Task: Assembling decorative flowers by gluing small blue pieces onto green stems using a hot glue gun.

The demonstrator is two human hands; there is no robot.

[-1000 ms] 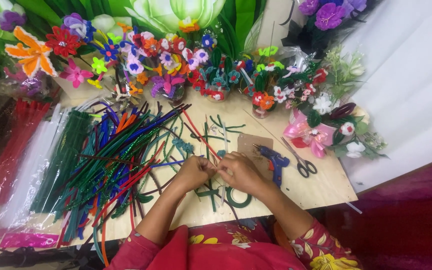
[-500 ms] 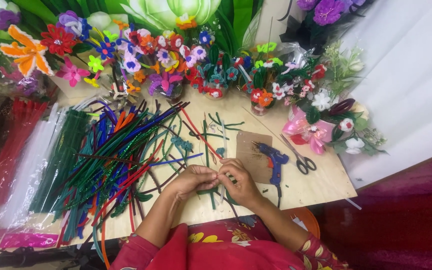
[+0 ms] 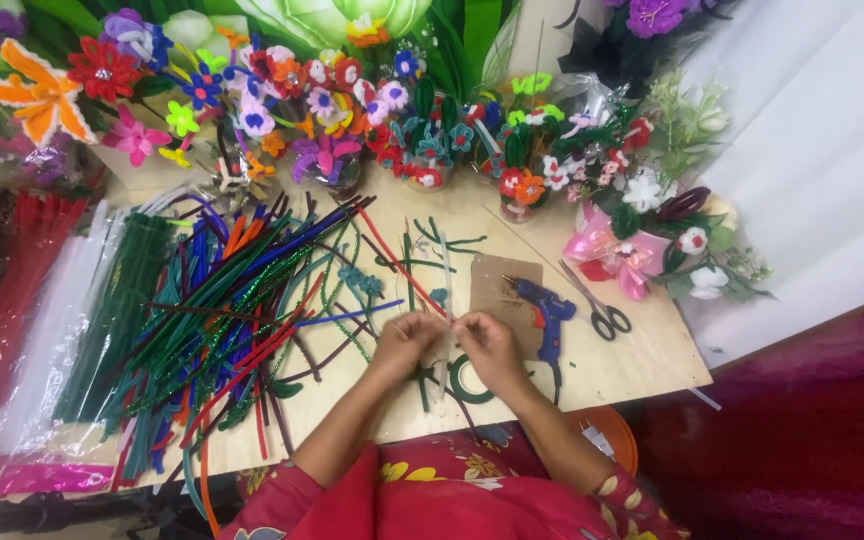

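Two hands pinch a pale stem over the counter

Nearest the wearer, red floral sleeves lead up to the two hands, which meet close together above the wooden counter (image 3: 642, 370). The left hand (image 3: 407, 340) and the right hand (image 3: 484, 345) are both pinched shut on a thin pale pipe cleaner (image 3: 446, 318) that spans the small gap between their fingertips; how it is bent cannot be made out. Directly under the hands, and partly covered by the right one, lies a roll of green floral tape (image 3: 464, 385) flat on the counter.

Just right of the right hand, a blue glue gun (image 3: 547, 315) rests on a square of brown cardboard (image 3: 492, 285), and beyond it to the right lies a pair of scissors (image 3: 600, 310). Left of the left hand spreads a loose heap of pipe cleaners (image 3: 222, 300) in green, blue, red and orange, with bundles in clear plastic bags (image 3: 42, 310) further left.

Beyond the hands, a few short green stem pieces (image 3: 432, 245) lie scattered. At the far edge stands a row of small pipe-cleaner flower pots (image 3: 422, 150), and to the far right a bouquet with a pink bow (image 3: 632, 255).
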